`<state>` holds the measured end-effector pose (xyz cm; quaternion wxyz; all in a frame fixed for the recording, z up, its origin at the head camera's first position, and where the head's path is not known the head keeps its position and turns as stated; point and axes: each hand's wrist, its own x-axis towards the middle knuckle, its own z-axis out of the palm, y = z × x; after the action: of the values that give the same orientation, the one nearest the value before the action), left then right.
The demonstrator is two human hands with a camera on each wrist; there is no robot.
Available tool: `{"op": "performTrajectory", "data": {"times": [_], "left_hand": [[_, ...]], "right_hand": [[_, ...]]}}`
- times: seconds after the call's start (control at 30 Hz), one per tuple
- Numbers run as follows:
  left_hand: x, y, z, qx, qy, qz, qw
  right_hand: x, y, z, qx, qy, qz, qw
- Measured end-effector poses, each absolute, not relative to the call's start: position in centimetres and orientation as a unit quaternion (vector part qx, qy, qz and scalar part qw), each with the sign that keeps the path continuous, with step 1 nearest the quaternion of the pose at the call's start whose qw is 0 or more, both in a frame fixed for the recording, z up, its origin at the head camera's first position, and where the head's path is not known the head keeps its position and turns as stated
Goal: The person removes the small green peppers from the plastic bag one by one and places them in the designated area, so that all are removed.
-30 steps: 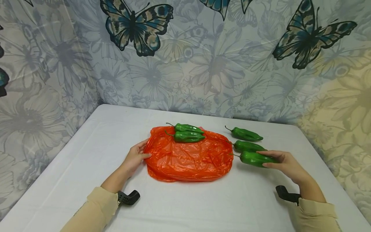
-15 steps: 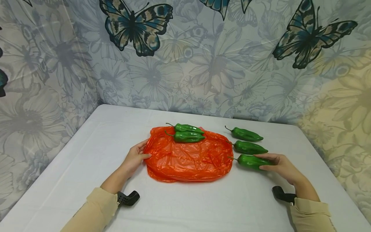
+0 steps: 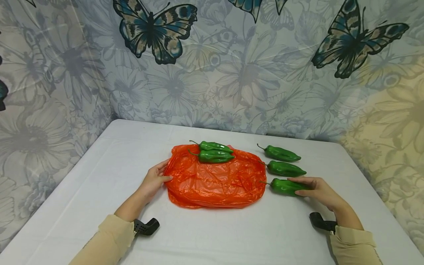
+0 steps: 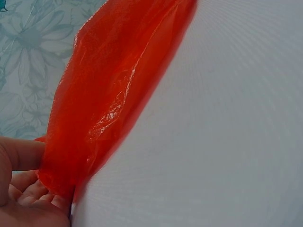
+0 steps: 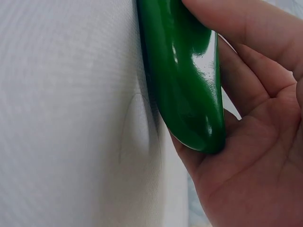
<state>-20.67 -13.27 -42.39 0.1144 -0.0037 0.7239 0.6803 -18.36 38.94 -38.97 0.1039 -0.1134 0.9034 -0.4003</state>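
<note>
My left hand (image 3: 153,183) pinches the left edge of a crinkled red plastic bag (image 3: 215,186) lying flat; in the left wrist view, thumb and fingers (image 4: 29,153) hold the bag's edge (image 4: 90,109). With thumb and fingers on both sides, my right hand (image 3: 319,191) grips the rear part of a green pepper (image 3: 283,187), the nearest of three on the right. The right wrist view shows this pepper (image 5: 189,80) against the white surface, its blunt tip near the palm (image 5: 255,175). Two more green peppers (image 3: 216,156) lie side by side on the bag's far part.
Behind the gripped pepper, two others, a middle one (image 3: 285,168) and a far one (image 3: 281,153), lie on the white-covered table (image 3: 232,235). A cloth with butterflies and flowers (image 3: 245,81) hangs along the back and sides.
My right hand has moved left and slightly nearer with the pepper, which now lies apart from the middle one. The left hand, bag and other peppers look the same.
</note>
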Motion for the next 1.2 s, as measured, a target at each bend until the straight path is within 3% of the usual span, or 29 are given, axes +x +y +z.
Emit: {"op": "performTrajectory", "data": {"times": [0.93, 1.2], "left_hand": [[-20.60, -13.31, -42.37, 0.001, 0.722, 0.682, 0.117], [-20.70, -13.31, -42.44, -0.002, 0.720, 0.684, 0.117]], "right_hand": [[-18.23, 38.80, -38.72, -0.091, 0.908, -0.397, 0.095], [-18.11, 38.68, -38.41, -0.075, 0.909, -0.407, 0.048]]}}
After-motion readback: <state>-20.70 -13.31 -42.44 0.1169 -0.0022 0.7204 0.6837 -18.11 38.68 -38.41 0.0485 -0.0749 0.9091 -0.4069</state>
